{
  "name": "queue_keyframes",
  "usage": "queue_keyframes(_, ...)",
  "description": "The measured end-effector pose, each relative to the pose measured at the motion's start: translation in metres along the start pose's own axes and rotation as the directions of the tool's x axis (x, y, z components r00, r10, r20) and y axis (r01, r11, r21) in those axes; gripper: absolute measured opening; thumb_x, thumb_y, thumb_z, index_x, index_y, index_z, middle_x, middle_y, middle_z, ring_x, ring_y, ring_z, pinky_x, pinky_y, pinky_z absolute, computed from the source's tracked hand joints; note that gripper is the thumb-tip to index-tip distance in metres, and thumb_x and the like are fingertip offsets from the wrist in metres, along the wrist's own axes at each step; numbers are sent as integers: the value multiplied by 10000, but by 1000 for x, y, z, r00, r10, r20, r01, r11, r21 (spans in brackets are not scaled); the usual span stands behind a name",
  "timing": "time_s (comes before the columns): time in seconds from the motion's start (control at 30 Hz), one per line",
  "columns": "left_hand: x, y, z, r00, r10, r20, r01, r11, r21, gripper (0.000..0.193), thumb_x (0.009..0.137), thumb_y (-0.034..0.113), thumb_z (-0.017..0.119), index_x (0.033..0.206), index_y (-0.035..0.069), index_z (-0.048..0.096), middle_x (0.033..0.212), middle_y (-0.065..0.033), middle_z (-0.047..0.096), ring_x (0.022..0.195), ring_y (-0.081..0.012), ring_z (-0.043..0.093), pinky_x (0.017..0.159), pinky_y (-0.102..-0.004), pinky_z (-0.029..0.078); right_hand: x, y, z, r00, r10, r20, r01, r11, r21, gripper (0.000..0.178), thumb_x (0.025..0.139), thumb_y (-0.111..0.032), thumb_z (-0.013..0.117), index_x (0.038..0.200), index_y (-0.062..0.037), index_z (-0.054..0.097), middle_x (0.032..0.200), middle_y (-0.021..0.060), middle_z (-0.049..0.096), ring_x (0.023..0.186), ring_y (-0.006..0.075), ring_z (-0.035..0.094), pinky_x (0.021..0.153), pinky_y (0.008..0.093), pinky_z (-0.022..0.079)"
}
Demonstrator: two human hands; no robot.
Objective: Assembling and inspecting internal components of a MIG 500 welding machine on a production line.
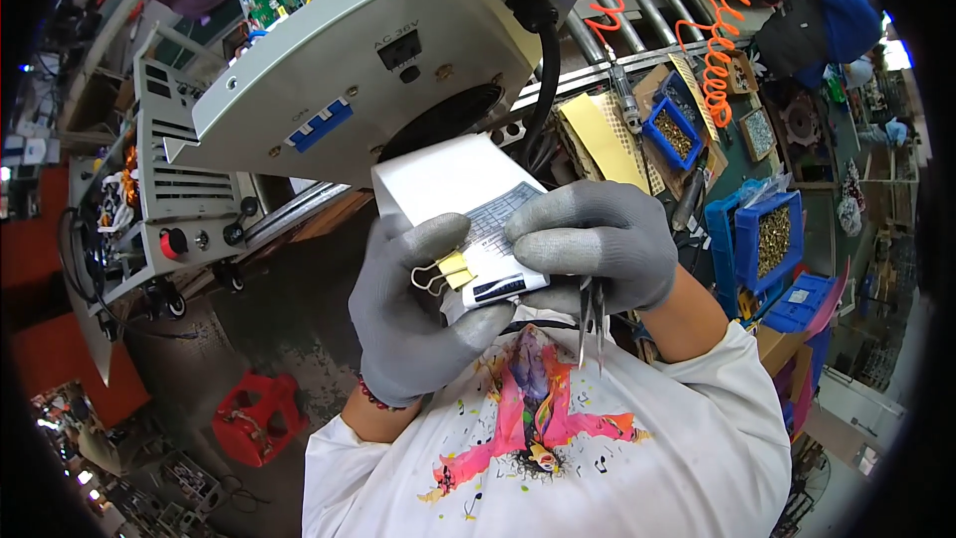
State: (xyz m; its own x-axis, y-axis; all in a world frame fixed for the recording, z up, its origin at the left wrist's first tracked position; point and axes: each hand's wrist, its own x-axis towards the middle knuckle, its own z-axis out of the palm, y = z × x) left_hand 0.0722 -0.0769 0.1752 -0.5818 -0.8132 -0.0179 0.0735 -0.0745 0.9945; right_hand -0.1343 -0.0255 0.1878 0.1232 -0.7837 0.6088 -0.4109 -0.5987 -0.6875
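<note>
In front of my chest, both gloved hands hold a stack of white printed labels (488,224). My left hand (403,309) closes round its left side, thumb on top. A yellow binder clip (455,270) with wire handles grips the stack's left edge near that thumb. The fingers of my right hand (602,239) press on the printed face from the right. Tweezers (592,324) stick out below my right hand, tips toward my shirt; their upper part is hidden in the grip. Just beyond the labels stands a grey metal machine housing (329,80).
A black power cable (546,80) hangs from the housing, beside a blue switch (321,126). To the right are blue bins of screws (772,239), yellow sheets (602,139), a screwdriver (689,201) and orange coiled hoses (717,70). A red stool (259,418) stands on the floor, lower left.
</note>
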Motion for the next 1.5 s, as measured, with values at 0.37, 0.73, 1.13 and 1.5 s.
queue_keyframes(0.37, 7, -31, 3, 656, 753, -46, -724, 645, 243, 609, 703, 110, 831, 1192, 77, 468, 1369, -257, 361, 1057, -374, 616, 827, -385, 575, -2, -8, 13, 997, -74, -10, 75, 995, 65, 366, 710, -134, 811, 1029, -81, 639, 920, 126, 651, 716, 281, 675, 603, 336, 571)
queue_keyframes(0.73, 12, -11, -9, 876, 475, 75, -481, 855, 197, 316, 713, 225, 801, 928, 22, 688, 956, -163, 647, 789, -218, 658, 659, -306, 535, 0, -14, 13, 994, 108, 10, -107, 993, -38, 368, 711, -65, 793, 1017, -44, 591, 917, 177, 656, 719, 249, 669, 582, 307, 535)
queue_keyframes(1.13, 22, -12, -12, 882, 462, 90, -468, 845, 258, 299, 718, 208, 787, 918, 5, 695, 929, -156, 653, 763, -190, 656, 644, -277, 525, 3, -10, 17, 943, 331, -32, -328, 941, 79, 276, 690, -34, 733, 934, -65, 608, 937, 92, 605, 794, 209, 621, 635, 302, 516)
queue_keyframes(1.5, 28, -12, -13, 919, 385, 87, -395, 895, 206, 256, 714, 135, 765, 911, -17, 702, 894, -166, 654, 744, -189, 654, 619, -272, 520, 3, 0, 20, 920, 390, -39, -371, 899, 234, 206, 701, -9, 712, 871, -41, 601, 836, 76, 597, 678, 168, 581, 581, 277, 467)
